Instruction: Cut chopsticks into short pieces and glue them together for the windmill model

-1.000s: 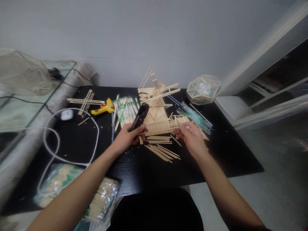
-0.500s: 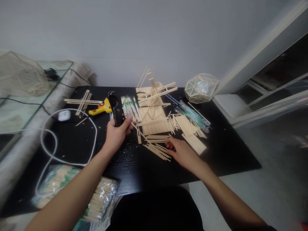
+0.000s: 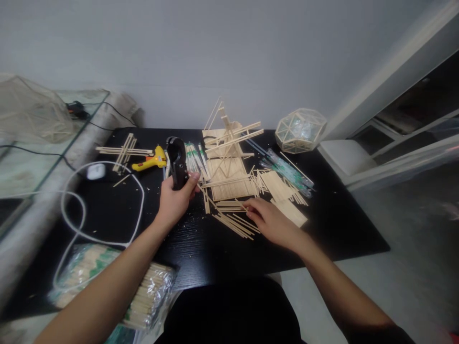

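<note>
In my left hand [image 3: 175, 199] is a black hand cutter [image 3: 178, 160], its curved jaws pointing up. A thin wooden stick [image 3: 210, 197] slants down to the right from that hand's thumb and fingertips. My right hand [image 3: 265, 217] has its fingers pinched over the pile, with what looks like the end of a stick at the tips; the grip is partly hidden. Loose wooden sticks [image 3: 234, 226] lie fanned out just in front of it. Behind both hands stands a stick-built model [image 3: 229, 179] with a slatted base and a raised frame.
A yellow glue gun [image 3: 149, 161] lies left of the cutter, near crossed sticks [image 3: 125, 154]. White cable [image 3: 143, 205] loops over the black table [image 3: 344, 224]. Bagged sticks [image 3: 152, 291] sit at front left. Slatted panels [image 3: 276, 185], plastic wrappers [image 3: 287, 169] and a faceted stick ball [image 3: 300, 130] are at right.
My right hand has shifted slightly up and left, and its fingers have come together over the sticks. Some loose sticks have spread. The cutter in my left hand has tilted and moved slightly right.
</note>
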Demonstrator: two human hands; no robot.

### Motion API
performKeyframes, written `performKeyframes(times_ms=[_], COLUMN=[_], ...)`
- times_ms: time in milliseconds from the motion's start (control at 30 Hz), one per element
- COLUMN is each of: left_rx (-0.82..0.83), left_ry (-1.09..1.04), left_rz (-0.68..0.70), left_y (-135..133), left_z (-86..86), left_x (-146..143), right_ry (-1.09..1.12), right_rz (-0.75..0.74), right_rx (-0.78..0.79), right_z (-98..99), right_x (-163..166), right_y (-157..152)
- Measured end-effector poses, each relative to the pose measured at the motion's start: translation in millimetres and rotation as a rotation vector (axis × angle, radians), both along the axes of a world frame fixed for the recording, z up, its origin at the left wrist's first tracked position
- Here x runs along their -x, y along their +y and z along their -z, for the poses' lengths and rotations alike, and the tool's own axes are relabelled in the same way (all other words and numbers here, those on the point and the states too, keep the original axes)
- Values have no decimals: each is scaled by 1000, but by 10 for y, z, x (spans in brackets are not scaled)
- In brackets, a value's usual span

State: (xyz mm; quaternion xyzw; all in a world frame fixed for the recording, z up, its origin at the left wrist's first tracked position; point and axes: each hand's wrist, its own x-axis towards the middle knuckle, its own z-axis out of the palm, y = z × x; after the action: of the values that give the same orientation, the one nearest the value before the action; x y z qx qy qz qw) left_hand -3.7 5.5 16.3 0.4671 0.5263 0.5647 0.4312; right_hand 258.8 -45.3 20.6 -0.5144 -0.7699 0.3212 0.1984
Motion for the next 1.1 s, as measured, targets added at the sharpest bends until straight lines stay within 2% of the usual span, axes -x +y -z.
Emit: performKeyframes(times_ms=[100,200,300,400,467,567,733,900,1100], left_rx=[-64,-183,-304,-405,-463,-534,-628,-619,-646], left_ry=[136,357,564,688,721,737,790,779,741], left_rz=[46,138,233,271,297,339,403,429,481], left_y=[-47,-144,-232,-251,-223,-156,-83,-82,-91], left_z=[-110,-291,-458,-545,-559,-537,-448,-395,-364], left_x=[-37,-96,-168,-261,-340,-473,-656,-733,-732], right_ry=[124,236,328,421,470,487,420,401,376], right_rz=[29,22,-18,-65,-54,0,64,112,100], right_rx=[23,57,115,153,153,74,-54,-124,-186], right_z=[-122,-184,-195,-153,-91,33,209,315,404], right_x=[58,124,150,128,94,20,-111,-150,-138], right_y=[56,101,117,120,128,157,181,132,82])
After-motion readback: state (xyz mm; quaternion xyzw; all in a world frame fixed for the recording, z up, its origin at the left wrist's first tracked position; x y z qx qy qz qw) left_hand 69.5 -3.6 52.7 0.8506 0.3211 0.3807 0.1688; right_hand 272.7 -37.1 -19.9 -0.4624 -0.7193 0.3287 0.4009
